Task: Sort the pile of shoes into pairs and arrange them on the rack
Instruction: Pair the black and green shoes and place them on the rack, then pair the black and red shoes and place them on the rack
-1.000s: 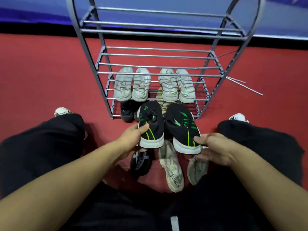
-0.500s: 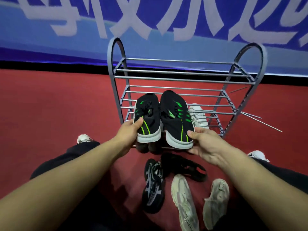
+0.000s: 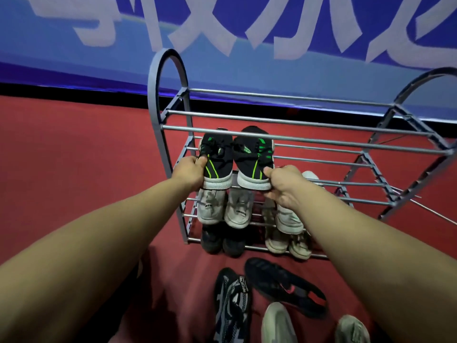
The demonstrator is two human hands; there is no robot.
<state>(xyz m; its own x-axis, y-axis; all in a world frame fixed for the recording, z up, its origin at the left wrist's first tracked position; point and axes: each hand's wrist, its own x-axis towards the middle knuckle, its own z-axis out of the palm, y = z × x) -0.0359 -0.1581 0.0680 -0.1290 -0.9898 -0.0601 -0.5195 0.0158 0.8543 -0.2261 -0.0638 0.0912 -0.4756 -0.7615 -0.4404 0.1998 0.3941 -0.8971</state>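
Observation:
My left hand point(image 3: 189, 173) grips the heel of one black shoe with green stripes point(image 3: 217, 159). My right hand point(image 3: 284, 186) grips the heel of its matching shoe point(image 3: 254, 159). Both shoes point away from me, side by side, on the left part of the second shelf of the grey metal rack point(image 3: 321, 139), under the top bars. A white pair point(image 3: 222, 209) sits on the shelf below them, and another white shoe point(image 3: 289, 219) lies partly behind my right wrist. A dark pair point(image 3: 222, 241) and a beige pair point(image 3: 286, 243) occupy the lowest shelf.
On the red floor in front of the rack lie a black patterned shoe point(image 3: 232, 305), a black shoe with a pink mark point(image 3: 284, 285) and two pale shoes point(image 3: 277, 325). A blue banner wall stands behind the rack. Loose metal rods lie at the rack's right point(image 3: 432, 211).
Both hands have lifted the black-and-green pair from low over the floor pile up and forward onto the second shelf. My view has tilted up, showing the whole rack.

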